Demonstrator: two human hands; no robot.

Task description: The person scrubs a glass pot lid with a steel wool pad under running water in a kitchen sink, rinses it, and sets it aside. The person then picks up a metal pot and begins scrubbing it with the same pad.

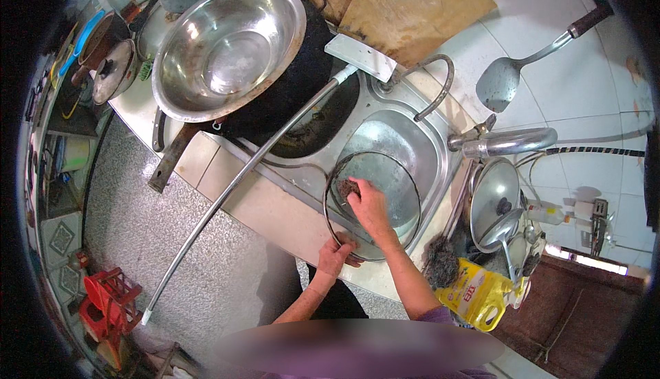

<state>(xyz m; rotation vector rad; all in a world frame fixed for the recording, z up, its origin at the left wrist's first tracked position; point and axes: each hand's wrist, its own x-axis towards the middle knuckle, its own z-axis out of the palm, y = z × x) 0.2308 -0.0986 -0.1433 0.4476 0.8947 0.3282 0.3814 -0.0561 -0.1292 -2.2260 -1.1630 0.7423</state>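
Note:
A round glass pot lid (385,173) with a thin dark rim is tilted over the near part of the right bowl of the steel sink (430,152). My left hand (335,257) grips its near rim by the counter edge, thumb and fingers closed around it. On the inner left of the glass, my right hand (370,207) holds a brown scouring pad (348,188) against the surface. The pad is partly hidden by the fingers. Through the glass, the sink bowl shows underneath.
A large steel basin (230,49) sits over a black wok (302,56) on the left. A long metal pole (240,186) slants across the counter. The tap (509,142), another glass lid (493,197) and a yellow plastic jug (474,293) stand right. A spatula (498,83) lies behind.

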